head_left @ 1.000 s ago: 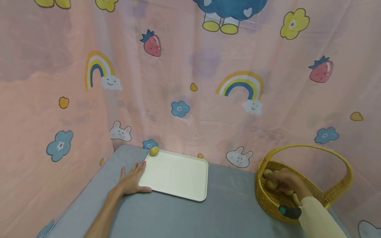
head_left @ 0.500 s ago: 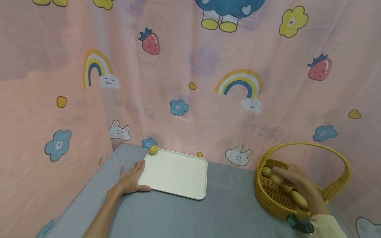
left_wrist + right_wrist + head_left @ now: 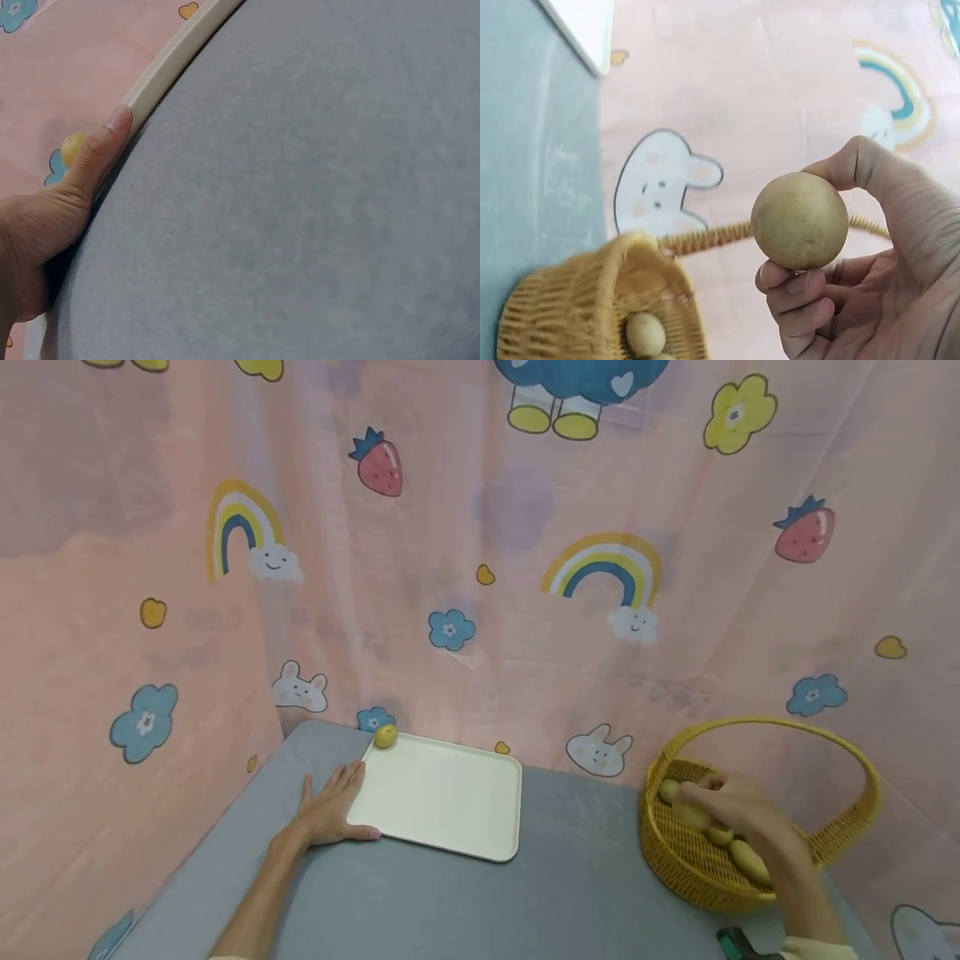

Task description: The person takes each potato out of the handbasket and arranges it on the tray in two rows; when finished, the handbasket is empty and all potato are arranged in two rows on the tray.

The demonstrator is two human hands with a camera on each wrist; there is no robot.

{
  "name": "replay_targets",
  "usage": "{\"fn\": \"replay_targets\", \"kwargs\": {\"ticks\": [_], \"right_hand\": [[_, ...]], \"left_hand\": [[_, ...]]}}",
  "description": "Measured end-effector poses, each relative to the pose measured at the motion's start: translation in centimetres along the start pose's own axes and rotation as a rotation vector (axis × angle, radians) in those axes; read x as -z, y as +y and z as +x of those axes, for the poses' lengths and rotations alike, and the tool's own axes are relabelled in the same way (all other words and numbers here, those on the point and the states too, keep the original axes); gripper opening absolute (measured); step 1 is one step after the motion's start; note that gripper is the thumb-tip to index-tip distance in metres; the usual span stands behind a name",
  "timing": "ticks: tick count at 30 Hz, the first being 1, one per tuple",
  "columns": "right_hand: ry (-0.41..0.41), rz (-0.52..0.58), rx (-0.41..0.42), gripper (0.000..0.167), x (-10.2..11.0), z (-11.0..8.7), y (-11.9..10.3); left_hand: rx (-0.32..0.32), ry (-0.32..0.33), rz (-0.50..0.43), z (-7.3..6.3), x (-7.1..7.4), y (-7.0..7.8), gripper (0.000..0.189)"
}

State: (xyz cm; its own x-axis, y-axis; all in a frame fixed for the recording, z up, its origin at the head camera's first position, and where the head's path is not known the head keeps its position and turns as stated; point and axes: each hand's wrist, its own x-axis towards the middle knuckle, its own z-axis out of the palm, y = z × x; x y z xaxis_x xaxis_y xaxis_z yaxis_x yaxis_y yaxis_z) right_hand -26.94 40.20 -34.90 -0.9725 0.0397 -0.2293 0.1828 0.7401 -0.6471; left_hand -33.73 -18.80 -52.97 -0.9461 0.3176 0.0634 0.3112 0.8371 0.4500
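A cream rectangular tray (image 3: 442, 797) lies on the table, with one small potato (image 3: 386, 737) at its far left corner. My left hand (image 3: 330, 810) rests at the tray's near left corner, fingers spread along the left side; in the left wrist view its thumb (image 3: 101, 150) presses the rim. Over the wicker basket (image 3: 693, 885) at the right, my right hand (image 3: 738, 802) pinches a round potato (image 3: 801, 221) between thumb and fingertips. Several more potatoes (image 3: 748, 860) lie inside the basket, some partly hidden by that hand.
The basket's tall arched handle (image 3: 787, 722) rises beside my right arm. A pink printed cloth (image 3: 480, 677) hangs right behind the grey table (image 3: 577, 877). A dark wrist strap piece (image 3: 738, 943) shows below the basket.
My right hand has come up from among the potatoes in the basket, now with one in its grip. The left hand and tray stay in place.
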Motion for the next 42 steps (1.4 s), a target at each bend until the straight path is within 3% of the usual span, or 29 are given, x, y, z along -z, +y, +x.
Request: {"fn": "replay_targets", "kwargs": {"ticks": [5,12,21,26,34,42], "right_hand": [[0.013,0.021,0.048,0.035,-1.4,-0.1,-1.6],[0.022,0.112,0.197,0.037,-4.1,0.2,-4.0],[-0.119,0.185,0.297,0.045,-7.7,2.2,-6.6],[-0.143,0.188,0.347,0.043,-10.0,3.1,-8.3],[-0.135,0.176,0.362,0.041,-13.7,5.0,-10.9],[-0.140,0.230,0.300,0.049,-17.4,7.3,-14.4]], "left_hand": [[-0.003,0.014,-0.007,0.1,-0.3,-0.6,0.135],[-0.001,0.003,-0.008,0.1,0.1,-0.2,0.135],[0.012,-0.003,0.003,0.0,0.2,0.1,0.131],[0.002,0.001,0.008,0.2,0.2,0.1,0.133],[-0.002,-0.002,-0.001,0.3,0.1,0.0,0.135],[0.008,0.000,0.001,0.1,0.1,-0.1,0.134]]}}
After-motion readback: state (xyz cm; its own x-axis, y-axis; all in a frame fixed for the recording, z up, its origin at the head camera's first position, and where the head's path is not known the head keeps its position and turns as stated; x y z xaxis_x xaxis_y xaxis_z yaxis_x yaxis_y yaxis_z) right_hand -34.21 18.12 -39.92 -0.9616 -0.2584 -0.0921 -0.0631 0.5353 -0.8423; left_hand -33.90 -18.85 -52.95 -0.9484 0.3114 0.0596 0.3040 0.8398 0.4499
